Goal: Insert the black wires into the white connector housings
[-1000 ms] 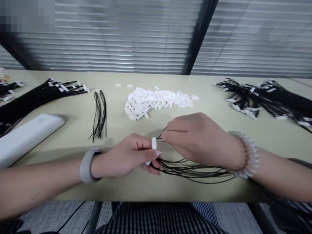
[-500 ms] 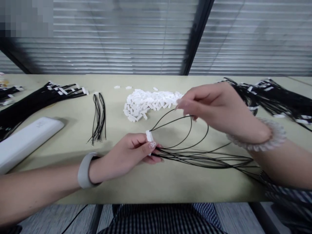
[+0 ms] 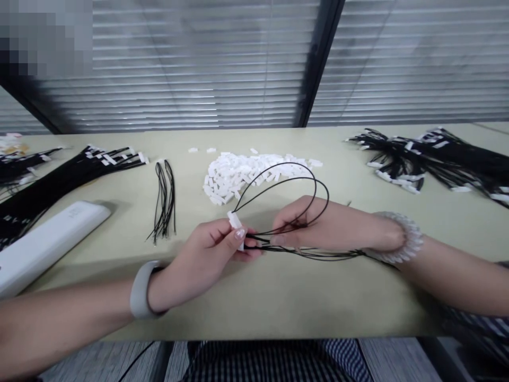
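Between thumb and fingers, my left hand [image 3: 217, 248] grips a white connector [image 3: 234, 220] near the middle of the table. Several thin black wires [image 3: 330, 257] run from the connector to the right, and two of them arc up in loops over the table. My right hand [image 3: 304, 225] is closed around some of these wires, just right of the connector, with its fingertips pinched together. Behind both hands lies a pile of small white connectors [image 3: 238, 172].
A small bundle of black wires [image 3: 163, 201] lies left of the pile. A long white device [image 3: 51, 244] rests at the left, with black cable bundles [image 3: 59, 175] behind it. More bundles with white ends [image 3: 449, 159] lie at the back right.
My right hand has moved down and left from near the pile to the wires beside the connector. The looped wires now stand higher. My left hand still grips the connector.
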A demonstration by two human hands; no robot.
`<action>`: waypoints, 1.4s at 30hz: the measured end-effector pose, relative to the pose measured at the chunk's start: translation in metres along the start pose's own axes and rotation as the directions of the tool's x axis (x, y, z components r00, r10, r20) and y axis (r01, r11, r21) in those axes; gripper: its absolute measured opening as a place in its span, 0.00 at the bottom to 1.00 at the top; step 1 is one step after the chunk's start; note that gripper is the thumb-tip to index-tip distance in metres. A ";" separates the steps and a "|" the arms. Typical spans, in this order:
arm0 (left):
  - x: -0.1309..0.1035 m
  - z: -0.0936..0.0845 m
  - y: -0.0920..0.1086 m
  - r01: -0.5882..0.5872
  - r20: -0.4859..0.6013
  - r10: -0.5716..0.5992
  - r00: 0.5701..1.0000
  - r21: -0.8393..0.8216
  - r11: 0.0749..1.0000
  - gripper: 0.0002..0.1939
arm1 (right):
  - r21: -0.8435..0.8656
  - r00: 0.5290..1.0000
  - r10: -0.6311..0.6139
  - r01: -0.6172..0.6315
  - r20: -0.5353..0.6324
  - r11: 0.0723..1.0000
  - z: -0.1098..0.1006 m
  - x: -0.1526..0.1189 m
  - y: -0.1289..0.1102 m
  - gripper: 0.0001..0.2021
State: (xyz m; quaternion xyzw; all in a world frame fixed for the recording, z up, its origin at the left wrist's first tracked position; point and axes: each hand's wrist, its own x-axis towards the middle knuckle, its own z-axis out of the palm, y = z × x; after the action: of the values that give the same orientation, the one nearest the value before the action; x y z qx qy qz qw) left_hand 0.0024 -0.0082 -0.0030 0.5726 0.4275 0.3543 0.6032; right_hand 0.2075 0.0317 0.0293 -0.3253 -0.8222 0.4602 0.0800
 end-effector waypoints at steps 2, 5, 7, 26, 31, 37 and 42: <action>0.001 0.000 -0.002 0.005 0.001 -0.005 1.000 0.006 1.000 0.12 | -0.014 0.999 -0.012 0.011 -0.033 1.000 0.004 0.001 0.001 0.12; 0.002 0.001 -0.002 0.023 -0.005 -0.023 1.000 0.012 1.000 0.12 | -0.058 0.997 -0.028 0.024 -0.067 0.998 0.008 0.001 0.000 0.12; 0.003 0.002 -0.001 0.046 -0.004 -0.046 0.999 0.011 0.999 0.12 | -0.111 0.995 -0.053 0.044 -0.083 0.993 0.009 0.000 -0.003 0.12; 0.006 -0.001 -0.001 0.172 -0.025 -0.198 0.980 -0.399 0.901 0.06 | -0.498 0.458 -0.379 -0.171 -0.804 0.850 -0.049 -0.021 0.013 0.07; 0.007 -0.002 -0.004 0.148 -0.035 -0.179 0.983 -0.422 0.895 0.07 | -0.190 0.267 -0.276 0.307 -0.923 0.933 -0.051 -0.029 -0.009 0.09; 0.004 0.000 -0.003 0.172 0.049 -0.164 0.985 -0.274 0.946 0.09 | -0.460 0.640 -0.418 0.112 -0.644 0.881 -0.004 -0.025 -0.036 0.11; 0.001 0.000 -0.001 0.186 0.119 -0.165 0.979 -0.196 0.963 0.10 | -0.710 0.744 -0.484 0.020 -0.460 0.704 0.014 -0.011 -0.023 0.06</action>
State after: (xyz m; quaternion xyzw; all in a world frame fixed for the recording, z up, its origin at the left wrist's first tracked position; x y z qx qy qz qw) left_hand 0.0026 -0.0077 -0.0037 0.4842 0.4061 0.3121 0.7094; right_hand 0.1995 0.0066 0.0422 -0.3397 -0.8950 -0.0131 0.2889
